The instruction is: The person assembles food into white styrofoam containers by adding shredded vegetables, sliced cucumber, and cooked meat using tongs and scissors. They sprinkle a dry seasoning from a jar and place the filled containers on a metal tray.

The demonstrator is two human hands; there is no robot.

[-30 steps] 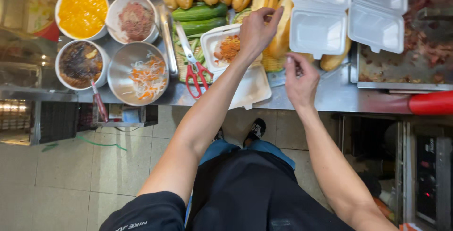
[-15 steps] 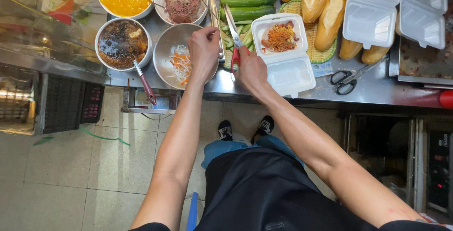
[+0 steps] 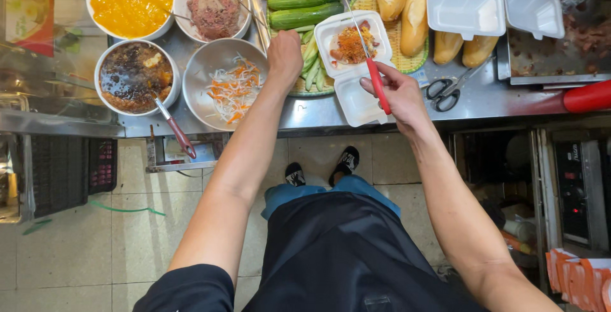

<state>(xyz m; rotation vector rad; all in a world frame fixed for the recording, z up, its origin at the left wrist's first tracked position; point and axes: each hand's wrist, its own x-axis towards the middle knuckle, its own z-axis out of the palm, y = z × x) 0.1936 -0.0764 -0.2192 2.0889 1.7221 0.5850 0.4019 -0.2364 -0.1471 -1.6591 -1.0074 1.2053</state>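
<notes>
Scissors with red handles (image 3: 372, 63) sat in the right hand (image 3: 398, 95), the fingers clenched around the handle end and the long blades angled up over the open white foam box (image 3: 350, 63), so the tips hung above the orange-brown filling (image 3: 351, 44) in its upper half. The box lay on the steel worktop (image 3: 484, 99) with its empty lid half toward the person, within short reach of both arms.

The left hand (image 3: 284, 57) rested knuckles-up at the edge of the round woven tray (image 3: 388, 63) beside the cut cucumber sticks (image 3: 310, 67); its fingers curled under, and I could not tell whether they gripped anything. Two whole cucumbers (image 3: 304, 5) lay just beyond.

To the left stood a metal bowl of shredded carrot and white radish (image 3: 232, 86), a bowl of dark sauce (image 3: 133, 76) with a red-handled spoon (image 3: 173, 124) leaning out of it, a bowl of yellow sauce (image 3: 130, 0) and one of pink paste (image 3: 213, 9), ranged close, probably so each could be reached without stepping. Bread rolls (image 3: 407, 13) lined the back, stacked empty foam boxes (image 3: 490, 0) lay to the right, and a second pair of dark-handled scissors (image 3: 449, 89) lay unused on the steel.
</notes>
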